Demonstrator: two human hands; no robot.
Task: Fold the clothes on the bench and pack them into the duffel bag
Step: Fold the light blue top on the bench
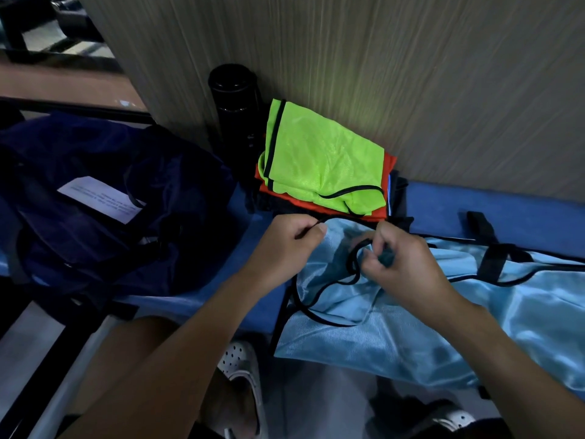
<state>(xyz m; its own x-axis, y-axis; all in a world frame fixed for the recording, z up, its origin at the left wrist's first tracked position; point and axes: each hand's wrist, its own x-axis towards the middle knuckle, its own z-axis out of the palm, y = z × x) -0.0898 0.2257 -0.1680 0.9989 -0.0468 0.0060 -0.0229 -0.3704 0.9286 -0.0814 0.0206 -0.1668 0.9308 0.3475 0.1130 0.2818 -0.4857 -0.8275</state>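
Note:
A light blue mesh vest (395,327) with black trim lies spread over the blue bench (493,201), hanging past the front edge. My left hand (289,245) pinches the vest's black trim at its upper left corner. My right hand (408,264) grips bunched blue fabric and a loop of black trim near the vest's middle. Behind them sits a folded pile with a neon yellow-green vest (319,163) on top of an orange garment (387,164) and darker clothes. The navy duffel bag (104,198) rests at the bench's left end, with a white label on it.
A black bottle (235,112) stands against the wood-grain wall (411,74), between bag and pile. White perforated shoes (240,362) show on the floor below the bench edge. A black strap (484,236) crosses the bench at right.

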